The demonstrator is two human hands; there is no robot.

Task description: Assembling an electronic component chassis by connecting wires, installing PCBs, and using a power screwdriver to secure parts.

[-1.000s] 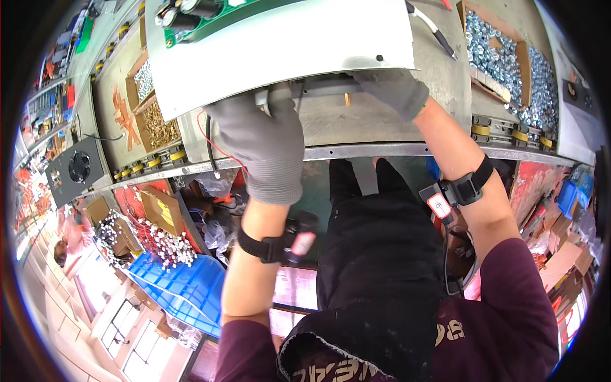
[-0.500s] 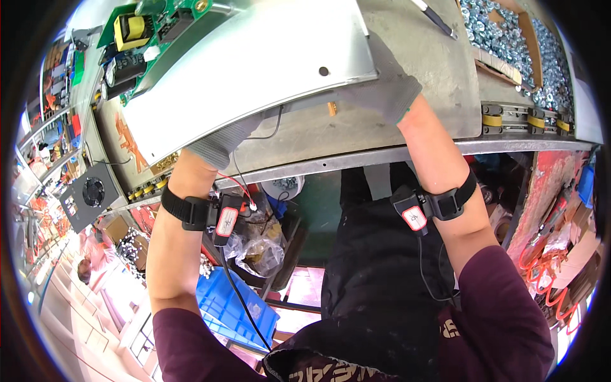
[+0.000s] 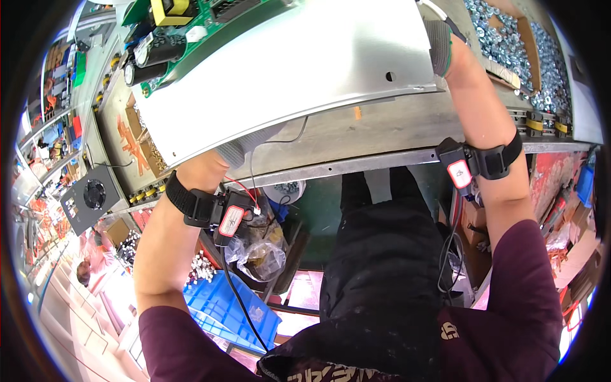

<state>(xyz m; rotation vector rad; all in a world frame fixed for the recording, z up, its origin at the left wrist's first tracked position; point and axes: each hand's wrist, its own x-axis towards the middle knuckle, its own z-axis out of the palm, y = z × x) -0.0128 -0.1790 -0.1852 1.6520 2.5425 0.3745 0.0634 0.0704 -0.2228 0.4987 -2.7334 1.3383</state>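
Observation:
A broad silver sheet-metal panel [image 3: 299, 70] is held raised and tilted above the bench, with a round hole near its right end. Along its far left side is a green circuit board [image 3: 219, 32] with black capacitors [image 3: 159, 49] and a yellow transformer [image 3: 172, 11]. My left hand [image 3: 249, 144], in a grey knit glove, reaches under the panel's near edge; its fingers are hidden beneath. My right hand [image 3: 439, 48], gloved too, holds the panel's right edge, fingers partly out of sight. A thin dark wire [image 3: 280, 139] hangs below the panel.
The metal bench [image 3: 344, 137] has a raised front rail [image 3: 331, 168]. Boxes of small metal fasteners [image 3: 509, 51] stand at the far right. A black fan plate [image 3: 94, 194] lies at left, near copper-coloured strips [image 3: 130, 153]. Below are a blue crate [image 3: 232, 312] and a plastic bag [image 3: 264, 254].
The panel and its circuit board have shifted right. My right hand has moved right and away from me, from beneath the panel to its right edge. My left hand has moved slightly right.

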